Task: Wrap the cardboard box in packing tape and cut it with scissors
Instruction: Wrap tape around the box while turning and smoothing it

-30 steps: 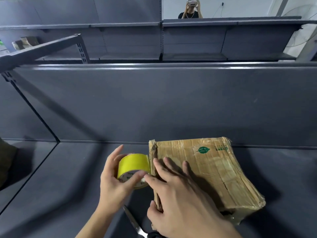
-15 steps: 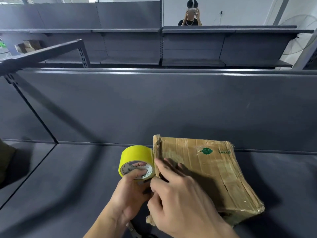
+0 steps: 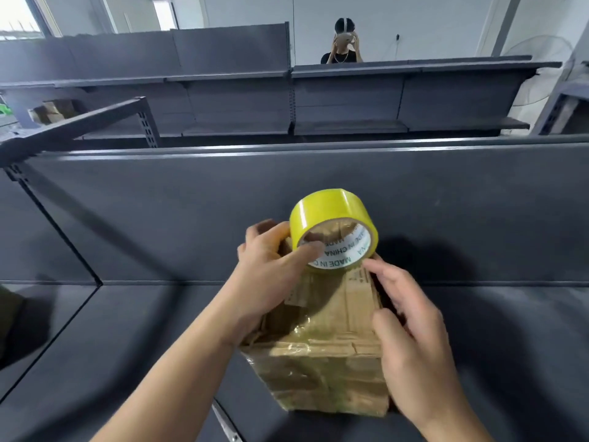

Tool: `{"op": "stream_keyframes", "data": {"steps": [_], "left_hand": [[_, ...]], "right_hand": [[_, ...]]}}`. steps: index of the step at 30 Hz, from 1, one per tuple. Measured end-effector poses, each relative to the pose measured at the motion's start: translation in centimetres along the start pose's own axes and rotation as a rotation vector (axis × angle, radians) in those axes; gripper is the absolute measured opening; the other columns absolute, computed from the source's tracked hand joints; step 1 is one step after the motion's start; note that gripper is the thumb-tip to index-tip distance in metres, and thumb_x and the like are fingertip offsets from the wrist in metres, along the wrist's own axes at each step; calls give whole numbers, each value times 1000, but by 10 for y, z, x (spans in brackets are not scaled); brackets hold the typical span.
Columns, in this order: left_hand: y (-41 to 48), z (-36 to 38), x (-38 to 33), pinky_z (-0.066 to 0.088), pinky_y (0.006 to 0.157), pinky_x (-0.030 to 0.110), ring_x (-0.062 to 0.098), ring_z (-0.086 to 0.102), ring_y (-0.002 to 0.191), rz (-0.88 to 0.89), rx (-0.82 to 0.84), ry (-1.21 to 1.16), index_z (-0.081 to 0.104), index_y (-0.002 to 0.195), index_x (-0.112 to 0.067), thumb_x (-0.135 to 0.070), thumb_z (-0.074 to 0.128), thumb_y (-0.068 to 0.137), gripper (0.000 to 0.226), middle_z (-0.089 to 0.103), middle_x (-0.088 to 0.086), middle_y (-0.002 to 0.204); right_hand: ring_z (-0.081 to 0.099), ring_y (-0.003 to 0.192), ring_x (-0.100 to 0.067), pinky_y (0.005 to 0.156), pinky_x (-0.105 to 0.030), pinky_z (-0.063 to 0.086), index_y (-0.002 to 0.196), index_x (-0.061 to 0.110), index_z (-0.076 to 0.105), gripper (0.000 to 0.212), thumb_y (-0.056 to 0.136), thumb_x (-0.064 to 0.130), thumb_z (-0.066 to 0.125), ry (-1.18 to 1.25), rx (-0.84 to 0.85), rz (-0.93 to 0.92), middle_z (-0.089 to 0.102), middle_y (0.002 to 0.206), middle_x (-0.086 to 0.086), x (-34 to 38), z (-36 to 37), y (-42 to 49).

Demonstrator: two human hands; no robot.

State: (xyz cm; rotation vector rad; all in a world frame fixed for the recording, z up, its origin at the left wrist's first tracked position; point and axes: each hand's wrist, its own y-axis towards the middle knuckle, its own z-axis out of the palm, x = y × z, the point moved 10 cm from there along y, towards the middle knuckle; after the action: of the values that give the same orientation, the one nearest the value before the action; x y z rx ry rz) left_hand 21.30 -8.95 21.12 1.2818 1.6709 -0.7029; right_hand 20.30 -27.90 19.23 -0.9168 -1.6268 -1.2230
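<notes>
Holding: yellow packing tape roll is pinched by the left hand at the far end of the cardboard box.
Box: gripped along its right side by the right hand, stood on the grey shelf.

Grey shelf, cardboard box on it; scissors beside

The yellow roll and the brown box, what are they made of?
The yellow roll looks like thin, glossy plastic tape, because light streaks shine on it. Its inner ring seems to be white card with printed letters. The brown box looks like matte cardboard, creased and worn at the edges. The clear tape strips stuck over the box are probably plastic, since they are shiny and wrinkled.
</notes>
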Motion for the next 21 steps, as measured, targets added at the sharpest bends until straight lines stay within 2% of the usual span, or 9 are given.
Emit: {"op": "stream_keyframes", "data": {"steps": [2,4,8,10,11,13,15,18,21], "left_hand": [[8,10,-10,41,110,45,18,45,131,75,32,107,70,103,-31,-50,65,89,24,53,-12,127],[14,21,-20,43,106,49,24,53,120,146,73,222,66,100,-22,-48,60,92,27,61,-9,107],[18,36,-30,23,118,59,30,50,113,220,89,386,52,92,-11,-42,52,96,31,60,1,88],[14,37,-36,17,120,56,25,50,109,289,59,376,48,99,-15,-29,54,100,16,61,0,94],[11,37,-39,24,117,52,19,50,103,343,49,348,50,108,-18,-24,54,100,10,61,-3,97],[8,37,-44,40,99,38,14,53,100,419,40,270,53,129,-20,-17,54,99,30,65,-7,106],[13,35,-44,47,93,29,14,59,113,437,23,220,48,144,-23,-20,52,95,50,66,-6,125],[16,21,-44,41,101,11,0,54,128,443,-70,86,45,152,-25,-7,55,93,63,59,-14,140],[17,2,-39,47,96,13,-3,59,124,446,-132,-202,59,139,-26,14,55,88,64,64,-17,130]], "right_hand": [[63,106,3,92,-31,51,119,41,59,42,79,29,53,-69,38,133,68,120,21,-4,-10,10],[59,99,6,85,-26,45,118,43,50,35,86,35,62,-150,23,221,60,118,20,-9,-22,22],[50,107,-5,88,-27,38,137,40,41,48,94,43,63,-385,120,292,54,118,21,-26,-21,43],[49,123,-9,97,-29,36,140,38,44,46,97,50,56,-370,209,345,55,133,15,-43,-13,42],[49,129,-11,100,-30,37,137,39,47,42,98,52,54,-343,227,362,55,138,13,-49,-11,40],[49,130,-11,102,-32,37,131,43,49,33,99,51,53,-308,231,366,56,136,13,-54,-10,38],[49,131,-12,103,-32,37,134,48,47,34,100,48,52,-306,225,354,56,136,16,-53,-12,38],[42,139,-7,112,-35,34,147,62,27,52,101,50,49,-306,241,318,48,146,25,-48,-11,38],[29,138,4,109,-26,26,144,73,4,62,101,55,44,-324,283,298,27,143,37,-42,-8,35]]}}
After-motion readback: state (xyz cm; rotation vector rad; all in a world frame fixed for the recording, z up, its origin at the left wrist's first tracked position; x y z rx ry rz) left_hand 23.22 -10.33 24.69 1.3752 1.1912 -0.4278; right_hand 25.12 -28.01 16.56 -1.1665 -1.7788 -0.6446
